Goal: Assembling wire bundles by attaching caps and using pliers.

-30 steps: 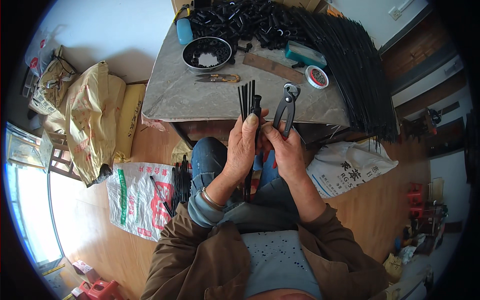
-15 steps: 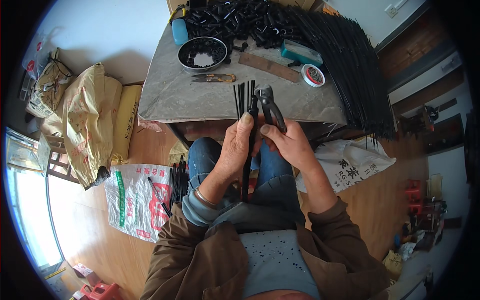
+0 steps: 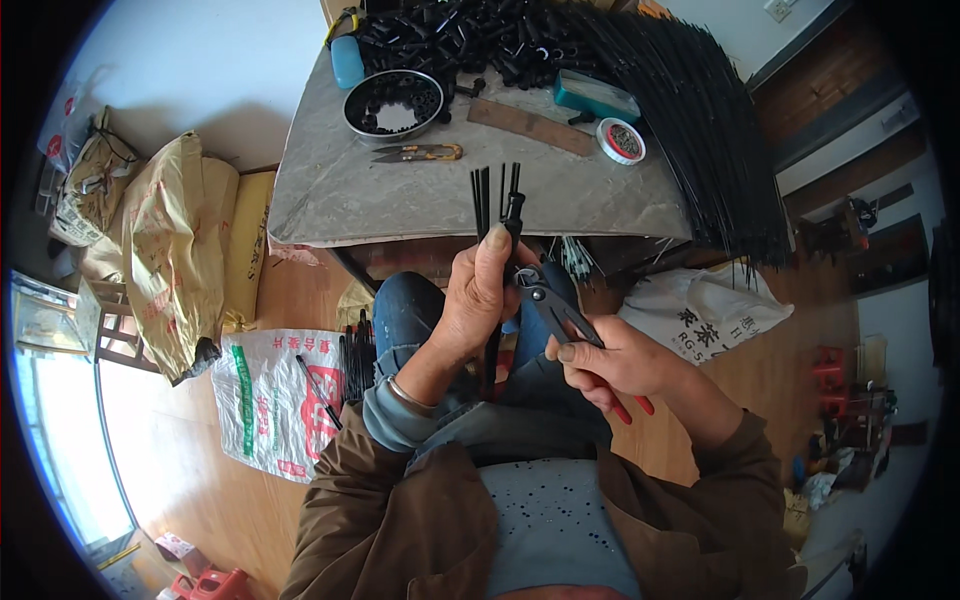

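My left hand (image 3: pixel 465 305) is closed around a bundle of thin black rods (image 3: pixel 481 198), held upright over my lap with its thumb pressed up along them. One thicker black piece (image 3: pixel 514 212), with a ringed collar near its top, stands among the rods on the right. Wrapped round dark pincers (image 3: pixel 562 312) with red handle ends, my right hand (image 3: pixel 622 362) is lower and to the right. The pincers' jaws lie close by the left hand's fingers, against the dark stem. Whether the jaws bite on it cannot be made out.
On the grey table (image 3: pixel 330 205) ahead lie thread snips (image 3: pixel 432 153), a metal bowl (image 3: pixel 435 128) of black rings, a flat wooden strip (image 3: pixel 530 126), a round tub (image 3: pixel 621 142) of small bits, and heaped black parts (image 3: pixel 470 45). Long black rods (image 3: pixel 700 130) overhang its right side. Sacks (image 3: pixel 265 400) lie on the floor.
My right hand has moved down and to the right with the pincers. Their jaws dropped from beside the collared piece's top to below it, and the red handle ends now show.
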A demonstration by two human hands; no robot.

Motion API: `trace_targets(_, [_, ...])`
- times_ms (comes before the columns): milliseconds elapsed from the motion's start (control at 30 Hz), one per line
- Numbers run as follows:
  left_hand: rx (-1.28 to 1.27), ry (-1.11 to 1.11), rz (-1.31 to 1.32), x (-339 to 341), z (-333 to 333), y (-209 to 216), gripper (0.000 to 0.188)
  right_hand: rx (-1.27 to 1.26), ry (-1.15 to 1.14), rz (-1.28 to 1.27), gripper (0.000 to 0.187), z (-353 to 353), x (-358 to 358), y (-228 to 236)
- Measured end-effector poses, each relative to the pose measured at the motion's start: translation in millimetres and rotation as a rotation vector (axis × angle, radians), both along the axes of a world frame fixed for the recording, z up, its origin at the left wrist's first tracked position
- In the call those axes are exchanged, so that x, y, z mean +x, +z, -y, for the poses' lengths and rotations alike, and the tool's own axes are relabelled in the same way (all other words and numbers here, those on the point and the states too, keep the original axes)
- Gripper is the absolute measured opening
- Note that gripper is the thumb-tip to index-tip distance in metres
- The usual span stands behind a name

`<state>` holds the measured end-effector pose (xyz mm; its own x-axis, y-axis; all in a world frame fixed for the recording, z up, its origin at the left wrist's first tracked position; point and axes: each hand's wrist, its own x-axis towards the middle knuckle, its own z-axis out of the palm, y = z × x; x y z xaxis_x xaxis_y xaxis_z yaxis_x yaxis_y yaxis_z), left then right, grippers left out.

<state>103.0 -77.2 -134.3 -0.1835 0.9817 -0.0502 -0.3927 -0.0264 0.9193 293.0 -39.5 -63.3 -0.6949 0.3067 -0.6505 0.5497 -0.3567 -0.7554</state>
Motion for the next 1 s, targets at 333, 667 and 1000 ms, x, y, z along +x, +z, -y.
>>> trace_targets(333, [-0.026, 0.026, -0.041, 7.9, 3.4, 3.8, 0.063, -0.217, -0.010, -0.067, 0.033, -5.9, -0.3, 24.8])
trace_targets(667, [-0.013, 0.118, -0.033, 6.6, -3.4, -1.0, 0.060, 1.121, 0.251, -0.058, 0.026, -18.9, -10.6, -12.1])
trace_targets(1000, [0.033, -0.039, 0.058, -1.6, -3.0, -6.0, 0.059, 0.093, 0.183, 0.123, 0.029, -23.3, -7.8, 37.0])
